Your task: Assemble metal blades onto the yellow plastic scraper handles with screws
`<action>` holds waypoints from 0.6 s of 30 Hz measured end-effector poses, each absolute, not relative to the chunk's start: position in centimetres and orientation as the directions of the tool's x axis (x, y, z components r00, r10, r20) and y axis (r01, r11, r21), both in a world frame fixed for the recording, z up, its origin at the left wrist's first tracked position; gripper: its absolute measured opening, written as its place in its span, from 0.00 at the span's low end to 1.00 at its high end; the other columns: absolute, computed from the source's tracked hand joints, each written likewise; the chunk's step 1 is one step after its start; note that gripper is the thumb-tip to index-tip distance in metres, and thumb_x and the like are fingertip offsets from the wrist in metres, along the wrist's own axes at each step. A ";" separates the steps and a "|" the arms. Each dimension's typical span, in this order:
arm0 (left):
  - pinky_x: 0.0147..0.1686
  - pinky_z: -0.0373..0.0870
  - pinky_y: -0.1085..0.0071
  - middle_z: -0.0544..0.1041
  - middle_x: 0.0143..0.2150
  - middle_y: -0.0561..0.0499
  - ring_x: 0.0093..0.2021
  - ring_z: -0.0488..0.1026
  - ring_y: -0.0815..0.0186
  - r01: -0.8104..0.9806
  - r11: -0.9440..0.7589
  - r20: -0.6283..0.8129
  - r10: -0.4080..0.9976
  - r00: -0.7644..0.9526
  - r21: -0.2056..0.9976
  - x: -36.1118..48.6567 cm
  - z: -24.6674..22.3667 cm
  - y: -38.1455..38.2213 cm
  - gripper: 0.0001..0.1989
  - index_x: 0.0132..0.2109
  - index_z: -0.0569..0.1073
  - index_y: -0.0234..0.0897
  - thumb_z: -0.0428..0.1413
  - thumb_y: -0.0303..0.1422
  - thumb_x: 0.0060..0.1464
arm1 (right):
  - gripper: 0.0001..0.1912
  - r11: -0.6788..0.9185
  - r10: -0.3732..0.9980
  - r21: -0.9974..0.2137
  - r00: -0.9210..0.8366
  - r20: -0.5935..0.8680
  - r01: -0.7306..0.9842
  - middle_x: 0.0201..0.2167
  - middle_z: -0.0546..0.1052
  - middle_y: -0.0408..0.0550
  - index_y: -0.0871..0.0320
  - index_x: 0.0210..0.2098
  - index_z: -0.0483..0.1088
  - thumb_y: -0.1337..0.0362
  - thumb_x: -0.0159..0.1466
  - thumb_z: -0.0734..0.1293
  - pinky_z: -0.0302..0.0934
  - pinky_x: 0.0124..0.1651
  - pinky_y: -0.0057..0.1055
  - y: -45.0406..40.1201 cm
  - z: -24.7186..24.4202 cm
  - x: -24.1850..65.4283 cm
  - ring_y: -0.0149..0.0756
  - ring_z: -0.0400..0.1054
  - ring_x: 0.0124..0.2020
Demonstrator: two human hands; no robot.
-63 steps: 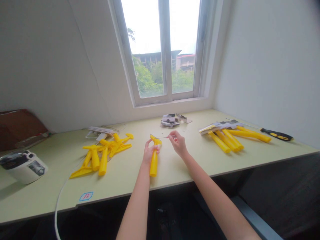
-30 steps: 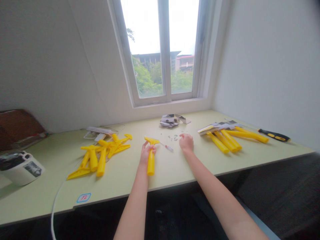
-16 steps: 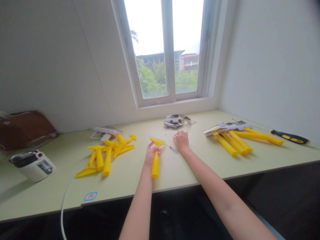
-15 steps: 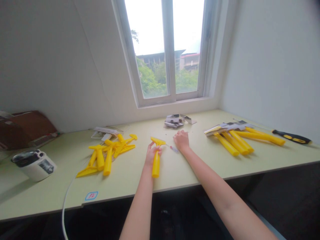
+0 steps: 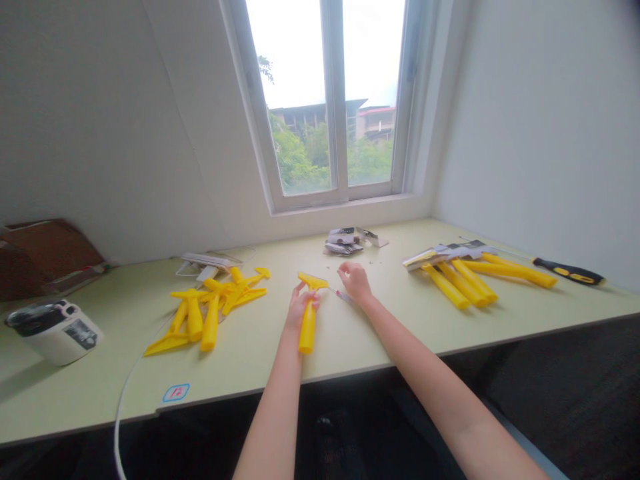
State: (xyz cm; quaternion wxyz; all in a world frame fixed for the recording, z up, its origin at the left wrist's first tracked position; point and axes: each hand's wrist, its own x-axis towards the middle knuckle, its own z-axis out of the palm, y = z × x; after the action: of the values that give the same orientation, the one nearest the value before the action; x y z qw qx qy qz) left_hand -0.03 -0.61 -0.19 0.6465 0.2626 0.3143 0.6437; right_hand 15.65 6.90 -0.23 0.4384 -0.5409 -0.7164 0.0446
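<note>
- Yellow scraper (image 5: 307,327) was gripped below its head by the fingers of the left hand (image 5: 299,308), at the middle of the pale desk (image 5: 240,373).
- Fingers of the right hand (image 5: 356,281) were curled near a small screwdriver (image 5: 344,297); whether anything was pinched could not be told.
- Yellow tools (image 5: 210,323) were heaped at left; yellow handles (image 5: 457,287) were laid at right, near a black-and-yellow screwdriver (image 5: 569,272).
- Blades or packets (image 5: 344,241) were piled toward the window (image 5: 337,160).

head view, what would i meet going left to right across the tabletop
White mug with dark lid → pile of yellow handles → left hand holding a yellow scraper → right hand → yellow-handled scrapers with metal and grey heads → black-and-yellow screwdriver
</note>
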 end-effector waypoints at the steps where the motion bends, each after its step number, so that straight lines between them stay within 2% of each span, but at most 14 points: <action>1: 0.19 0.58 0.81 0.68 0.34 0.50 0.24 0.65 0.75 -0.669 0.035 -0.067 0.997 -0.022 0.743 0.0 -0.2 -0.6 0.29 0.49 0.60 0.39 0.57 0.20 0.39 | 0.08 0.433 0.828 -0.623 -0.014 0.561 0.651 0.27 0.74 0.48 0.60 0.28 0.70 0.67 0.56 0.60 0.56 0.37 0.31 6.6 -0.2 15.4 0.34 0.65 0.31; 4: 0.19 0.58 0.82 0.68 0.33 0.51 0.23 0.64 0.76 -0.675 0.037 -0.061 0.998 -0.012 0.737 -0.2 -0.5 -0.3 0.28 0.50 0.60 0.39 0.57 0.21 0.39 | 0.07 0.473 0.861 -0.777 -0.032 0.507 0.416 0.26 0.75 0.46 0.60 0.27 0.70 0.65 0.54 0.62 0.59 0.33 0.28 5.8 -0.1 14.8 0.32 0.67 0.28; 7: 0.19 0.58 0.83 0.68 0.33 0.51 0.23 0.64 0.77 -0.682 0.046 -0.041 0.999 0.023 0.730 -0.3 -0.8 -0.1 0.29 0.49 0.59 0.40 0.57 0.21 0.39 | 0.07 0.478 0.876 -0.829 -0.094 0.472 0.290 0.26 0.75 0.45 0.59 0.27 0.71 0.64 0.53 0.62 0.59 0.28 0.27 5.2 -0.1 14.4 0.30 0.66 0.24; 10: 0.19 0.58 0.83 0.68 0.33 0.51 0.23 0.63 0.77 -0.688 0.063 -0.024 0.998 0.065 0.723 -0.3 -0.7 -0.2 0.28 0.50 0.60 0.41 0.57 0.21 0.40 | 0.08 0.525 0.851 -0.803 -0.161 0.500 0.283 0.29 0.74 0.46 0.58 0.26 0.72 0.62 0.53 0.63 0.58 0.24 0.25 5.0 -0.1 14.4 0.29 0.65 0.24; 13: 0.19 0.59 0.84 0.67 0.34 0.51 0.23 0.63 0.78 -0.698 0.071 -0.024 0.997 0.076 0.712 -0.2 -0.3 -0.6 0.28 0.50 0.61 0.42 0.56 0.21 0.40 | 0.07 0.571 0.820 -0.765 -0.168 0.547 0.296 0.32 0.73 0.48 0.58 0.25 0.73 0.62 0.53 0.64 0.58 0.25 0.25 5.0 -0.1 14.5 0.30 0.66 0.28; 18: 0.18 0.59 0.85 0.68 0.35 0.51 0.24 0.63 0.78 -0.704 0.095 -0.028 0.994 0.106 0.704 0.0 0.3 -1.1 0.28 0.51 0.62 0.44 0.55 0.21 0.42 | 0.07 0.565 0.825 -0.778 -0.165 0.541 0.275 0.33 0.73 0.47 0.58 0.26 0.73 0.61 0.52 0.65 0.59 0.26 0.25 5.1 -0.2 14.5 0.31 0.66 0.31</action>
State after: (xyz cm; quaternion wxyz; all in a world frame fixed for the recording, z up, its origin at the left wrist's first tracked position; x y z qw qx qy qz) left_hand -0.04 -1.09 0.26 0.6911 0.2741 0.2643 0.6143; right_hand 14.46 5.10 -0.18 0.5195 -0.3841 -0.7159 0.2645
